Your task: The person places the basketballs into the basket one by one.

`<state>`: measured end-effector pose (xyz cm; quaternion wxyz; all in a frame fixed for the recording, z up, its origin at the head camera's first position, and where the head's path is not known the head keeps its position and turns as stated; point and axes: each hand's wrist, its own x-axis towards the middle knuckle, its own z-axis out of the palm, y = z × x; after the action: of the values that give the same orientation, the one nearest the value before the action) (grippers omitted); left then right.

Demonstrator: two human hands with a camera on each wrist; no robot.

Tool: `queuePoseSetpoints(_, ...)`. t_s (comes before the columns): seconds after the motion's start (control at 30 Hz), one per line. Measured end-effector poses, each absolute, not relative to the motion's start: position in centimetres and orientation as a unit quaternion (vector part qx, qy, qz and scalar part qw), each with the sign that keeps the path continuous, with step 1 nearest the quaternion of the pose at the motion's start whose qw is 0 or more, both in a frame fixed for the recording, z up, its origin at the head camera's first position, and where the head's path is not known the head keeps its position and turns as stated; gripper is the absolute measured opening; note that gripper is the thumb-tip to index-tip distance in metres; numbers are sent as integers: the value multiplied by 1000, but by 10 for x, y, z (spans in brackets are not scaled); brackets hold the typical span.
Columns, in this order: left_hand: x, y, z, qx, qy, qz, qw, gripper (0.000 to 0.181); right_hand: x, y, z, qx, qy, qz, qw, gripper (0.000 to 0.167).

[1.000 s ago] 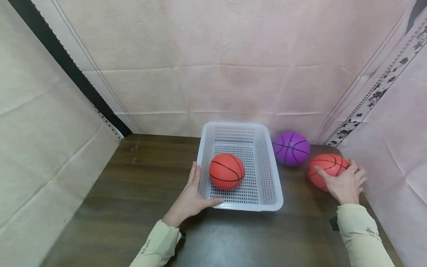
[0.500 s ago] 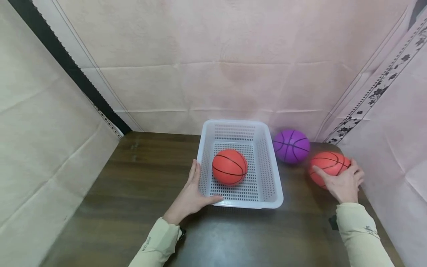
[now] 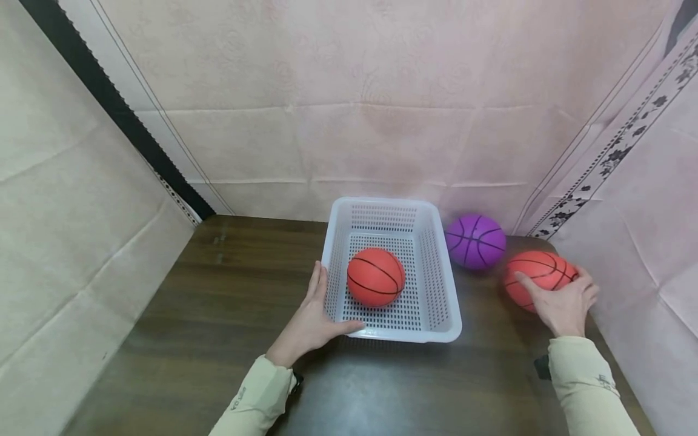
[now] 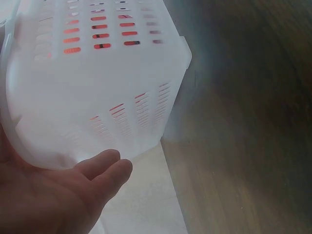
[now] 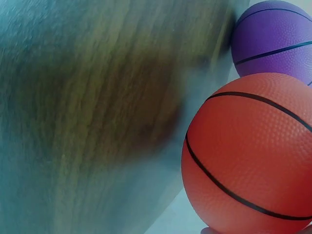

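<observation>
A white perforated basket (image 3: 455, 284) stands on the table with a red ball (image 3: 375, 277) inside it. At its near-left corner is my left hand (image 3: 313, 321), fingers extended along the outer side and thumb lying at the front rim. The left wrist view shows two of those fingertips (image 4: 114, 168) against the basket wall (image 4: 87, 83). My right hand (image 3: 564, 303) holds another red ball (image 3: 537, 275) by its near and right sides, thumb in front. In the right wrist view this ball (image 5: 251, 156) fills the right side, and most of the hand is hidden.
A purple ball (image 3: 476, 242) sits between the basket and the right-hand red ball, near the back wall. Pale cloth walls (image 3: 349, 145) enclose the dark wooden table (image 3: 218, 339) at the back and both sides.
Compared with a second ago, the red ball inside the basket has rolled slightly right. The seams on the ball at my right hand have turned a little. My left hand has barely moved.
</observation>
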<state>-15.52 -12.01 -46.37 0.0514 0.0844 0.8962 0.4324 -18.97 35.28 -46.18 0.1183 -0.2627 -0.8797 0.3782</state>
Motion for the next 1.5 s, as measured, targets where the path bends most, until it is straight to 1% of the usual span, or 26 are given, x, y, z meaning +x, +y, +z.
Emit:
queuePoseSetpoints(0.37, -154, -121, -465, 83, 895, 435, 47, 136, -186, 338, -443, -257, -865, 408, 142, 114)
queuePoseSetpoints(0.63, -156, -119, -466, 85, 897, 432, 42, 135, -179, 316, -416, -228, -856, 433, 165, 111)
queuePoseSetpoints(0.83, -156, -118, -465, 81, 897, 433, 44, 136, -168, 291, -391, -177, -867, 434, 168, 108)
queuePoseSetpoints(0.97, -155, -119, -465, 82, 896, 435, 45, 136, -162, 273, -383, -141, -874, 430, 175, 106)
queuePoseSetpoints(1.13, -156, -119, -466, 83, 897, 431, 44, 136, -156, 257, -375, -119, -877, 432, 175, 108)
queuePoseSetpoints(1.37, -156, -119, -463, 81, 896, 434, 44, 135, -150, 237, -373, -56, -881, 429, 190, 106)
queuePoseSetpoints(1.5, -154, -119, -463, 79, 896, 434, 49, 136, -144, 227, -376, -23, -884, 429, 182, 106)
